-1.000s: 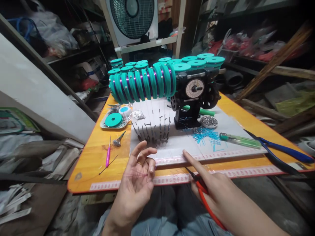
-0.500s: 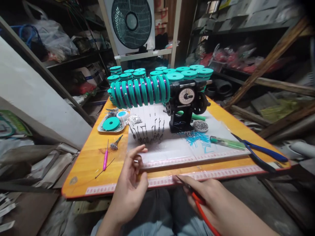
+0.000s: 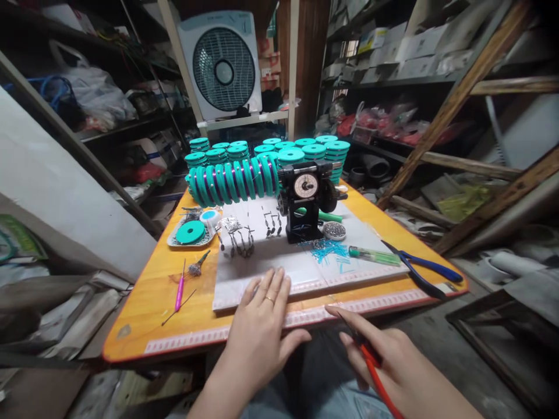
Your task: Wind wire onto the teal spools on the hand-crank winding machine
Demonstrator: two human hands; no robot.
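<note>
My left hand (image 3: pixel 262 320) lies palm down, fingers stretched out, over the front edge of the white board (image 3: pixel 297 267). In my right hand (image 3: pixel 384 349) are red-handled pliers (image 3: pixel 374 372), their dark tip pointing forward near the table's front edge; my index finger extends along them. Beyond the hands, a black geared winder (image 3: pixel 303 201) with a round dial carries a row of teal spools (image 3: pixel 233 181). From these spools hang dark swivels with small weights (image 3: pixel 238 241), in two clusters above the board.
Teal spools (image 3: pixel 290 155) stand in stacks behind the winder. Right lie a dish of small metal parts (image 3: pixel 334 230), blue tubes (image 3: pixel 329 251), a green-capped tube (image 3: pixel 374 256) and blue-handled pliers (image 3: pixel 430 267). Left are a tray (image 3: pixel 172 240) and a pink-handled hook (image 3: pixel 179 291).
My left hand has turned from palm up with curled fingers to flat on the board. The hanging cluster has parted into two. My right hand keeps the pliers; the view has tilted up.
</note>
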